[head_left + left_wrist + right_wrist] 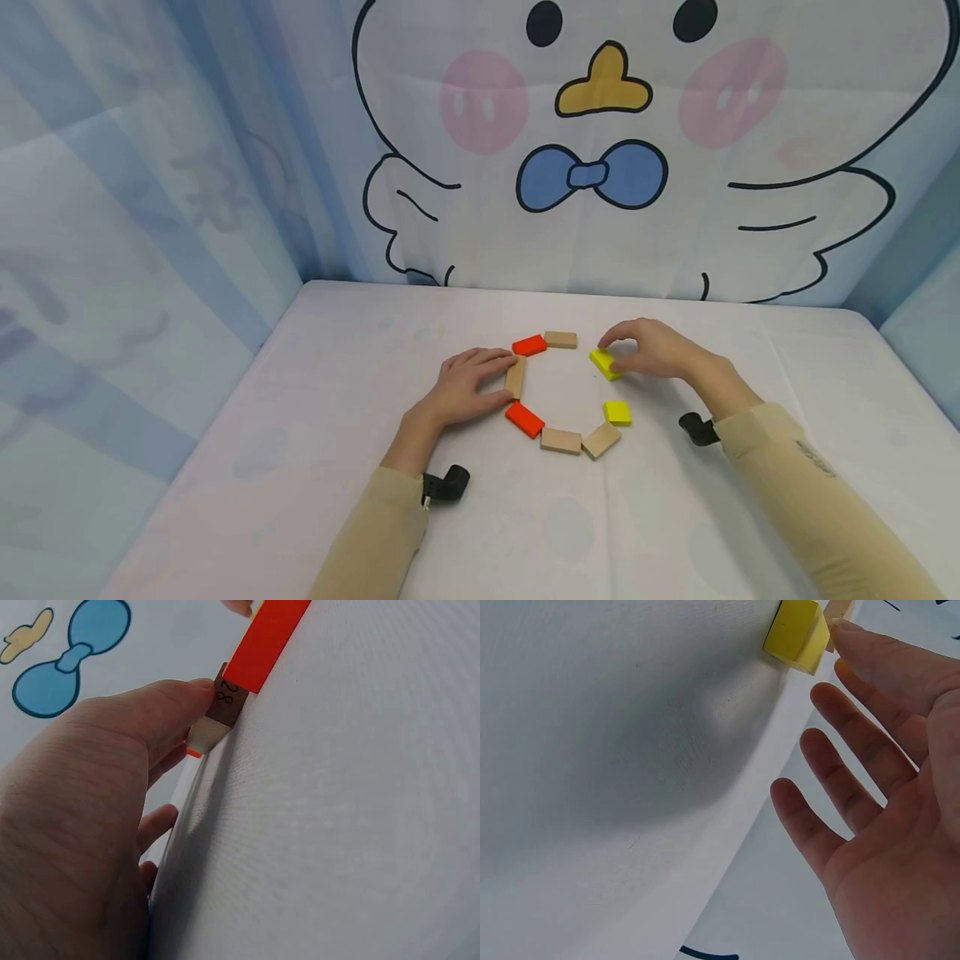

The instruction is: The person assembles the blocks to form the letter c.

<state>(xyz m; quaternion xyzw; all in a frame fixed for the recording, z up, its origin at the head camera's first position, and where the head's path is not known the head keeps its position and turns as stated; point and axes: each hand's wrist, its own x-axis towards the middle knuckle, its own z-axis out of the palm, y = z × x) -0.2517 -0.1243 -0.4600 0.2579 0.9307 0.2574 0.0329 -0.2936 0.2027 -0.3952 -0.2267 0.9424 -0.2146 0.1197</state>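
Wooden blocks lie flat in a rough ring on the table. At its left side, my left hand (467,388) pinches a plain wooden block (515,380) by its two ends, thumb at the near end and a finger at the far end. A red block (529,345) meets its far end, another red block (524,419) its near end. At the ring's far right, my right hand (657,348) pinches a yellow block (602,365) between thumb and index finger. In the right wrist view the other fingers (844,784) spread away from the yellow block.
A plain block (561,340) lies at the far side. Along the near side are two more plain blocks, one (561,442) beside the red and one angled (602,441), then a second yellow block (617,413). A printed cloth backdrop (600,250) rises behind the table.
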